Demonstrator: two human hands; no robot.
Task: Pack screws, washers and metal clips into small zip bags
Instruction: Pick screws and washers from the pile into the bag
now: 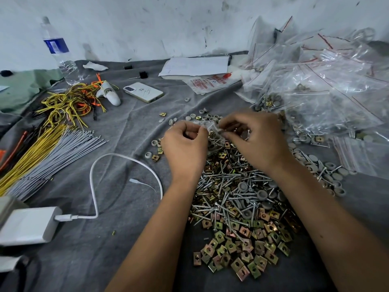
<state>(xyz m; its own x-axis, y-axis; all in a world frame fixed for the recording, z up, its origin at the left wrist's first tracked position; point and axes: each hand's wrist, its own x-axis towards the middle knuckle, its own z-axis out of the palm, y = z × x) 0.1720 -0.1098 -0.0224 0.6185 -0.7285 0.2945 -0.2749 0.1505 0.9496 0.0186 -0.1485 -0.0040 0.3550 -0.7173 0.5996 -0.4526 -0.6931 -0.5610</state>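
My left hand (pixel 185 144) and my right hand (pixel 256 138) both pinch the top edge of a small clear zip bag (pixel 214 140) held just above the pile. Screws and grey washers show through the bag. Below my hands lies a heap of silver screws (pixel 229 186), grey round washers (pixel 261 193) and brass-coloured square metal clips (pixel 237 251) on the grey cloth (pixel 117 239). My forearms cover part of the heap.
Filled and empty zip bags (pixel 328 89) pile up at the right. A phone (pixel 143 92), papers (pixel 195 66), a water bottle (pixel 60 51), cable ties (pixel 54 152), yellow wires (pixel 63 104) and a white charger (pixel 29 225) with its cable lie to the left and back.
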